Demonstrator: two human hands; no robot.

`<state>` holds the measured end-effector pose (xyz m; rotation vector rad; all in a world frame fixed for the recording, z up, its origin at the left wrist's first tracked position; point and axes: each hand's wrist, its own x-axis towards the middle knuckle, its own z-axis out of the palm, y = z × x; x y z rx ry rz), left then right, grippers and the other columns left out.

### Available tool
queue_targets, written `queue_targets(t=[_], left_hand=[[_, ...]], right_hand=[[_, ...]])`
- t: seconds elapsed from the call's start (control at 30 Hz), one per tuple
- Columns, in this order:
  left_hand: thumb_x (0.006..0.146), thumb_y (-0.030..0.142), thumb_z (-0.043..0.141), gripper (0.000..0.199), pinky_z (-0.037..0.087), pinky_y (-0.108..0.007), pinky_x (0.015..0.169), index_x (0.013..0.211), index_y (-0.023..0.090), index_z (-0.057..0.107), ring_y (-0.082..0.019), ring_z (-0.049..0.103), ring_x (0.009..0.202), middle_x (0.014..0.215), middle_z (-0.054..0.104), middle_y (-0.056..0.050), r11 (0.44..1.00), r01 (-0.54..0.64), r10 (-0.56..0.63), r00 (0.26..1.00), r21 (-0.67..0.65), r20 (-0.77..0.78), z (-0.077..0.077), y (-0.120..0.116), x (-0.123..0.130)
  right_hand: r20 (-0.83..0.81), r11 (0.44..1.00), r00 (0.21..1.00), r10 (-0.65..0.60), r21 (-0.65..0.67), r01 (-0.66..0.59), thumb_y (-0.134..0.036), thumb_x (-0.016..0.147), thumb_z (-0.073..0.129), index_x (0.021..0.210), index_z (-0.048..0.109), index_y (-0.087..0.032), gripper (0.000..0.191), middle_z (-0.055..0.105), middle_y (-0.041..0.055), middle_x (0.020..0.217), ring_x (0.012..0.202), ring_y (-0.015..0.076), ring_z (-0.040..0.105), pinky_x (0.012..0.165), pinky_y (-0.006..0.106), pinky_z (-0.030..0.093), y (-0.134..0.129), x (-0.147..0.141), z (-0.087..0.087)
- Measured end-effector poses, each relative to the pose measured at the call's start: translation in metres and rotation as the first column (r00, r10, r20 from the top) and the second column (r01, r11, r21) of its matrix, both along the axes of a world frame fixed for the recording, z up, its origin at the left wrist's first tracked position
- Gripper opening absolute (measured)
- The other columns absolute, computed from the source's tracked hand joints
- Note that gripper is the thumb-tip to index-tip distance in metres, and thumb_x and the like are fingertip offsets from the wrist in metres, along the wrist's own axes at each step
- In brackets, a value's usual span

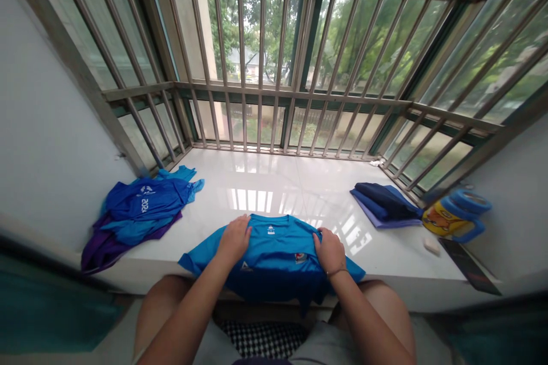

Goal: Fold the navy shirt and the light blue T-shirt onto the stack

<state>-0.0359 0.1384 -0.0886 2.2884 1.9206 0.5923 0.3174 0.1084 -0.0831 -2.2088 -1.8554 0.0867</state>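
A blue T-shirt [269, 251] lies front up at the front edge of the white sill, its collar toward the window. The lower part hangs over the edge in front of my knees. My left hand [234, 239] is closed on the shirt's left shoulder beside the collar. On the other shoulder, my right hand [330, 250] grips the cloth with thumb and fingers bent. A small white logo and a coloured badge show on the chest. Parts of the fingertips are hidden by the hands.
A loose pile of blue and purple clothes [141, 205] lies at the left. Folded dark blue clothes [385, 202] are at the right, near a blue and yellow jug [454, 214], a small pale block [431, 246] and a dark phone [468, 265]. Metal bars [265, 91] enclose the window.
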Motion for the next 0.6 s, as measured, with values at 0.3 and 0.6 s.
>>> queue_targets(t=[0.3, 0.6], left_hand=[[0.107, 0.043, 0.048, 0.040, 0.048, -0.049, 0.109, 0.123, 0.014, 0.071, -0.036, 0.063, 0.120, 0.125, 0.070, -0.020, 0.962, -0.270, 0.272, 0.956, 0.028, -0.111, -0.008, 0.017, -0.005], [0.116, 0.046, 0.031, 0.043, 0.050, -0.036, 0.075, 0.125, 0.021, 0.063, -0.032, 0.075, 0.093, 0.108, 0.078, -0.012, 0.977, -0.169, 0.139, 0.968, -0.133, -0.211, 0.011, 0.055, -0.020]], right_hand=[[0.071, 0.998, 0.996, 0.055, 0.009, -0.056, -0.034, 0.112, 0.045, 0.109, 0.064, -0.019, 0.024, 0.069, 0.0139, 0.117, 0.107, 0.0272, 0.066, 0.088, 0.034, 0.045, -0.001, 0.005, 0.002], [-0.111, 0.997, 0.991, 0.073, -0.005, -0.074, -0.037, 0.115, 0.039, 0.123, 0.055, -0.020, 0.025, 0.074, 0.0076, 0.093, 0.078, 0.0240, 0.070, 0.067, 0.031, 0.036, 0.023, 0.018, 0.002]])
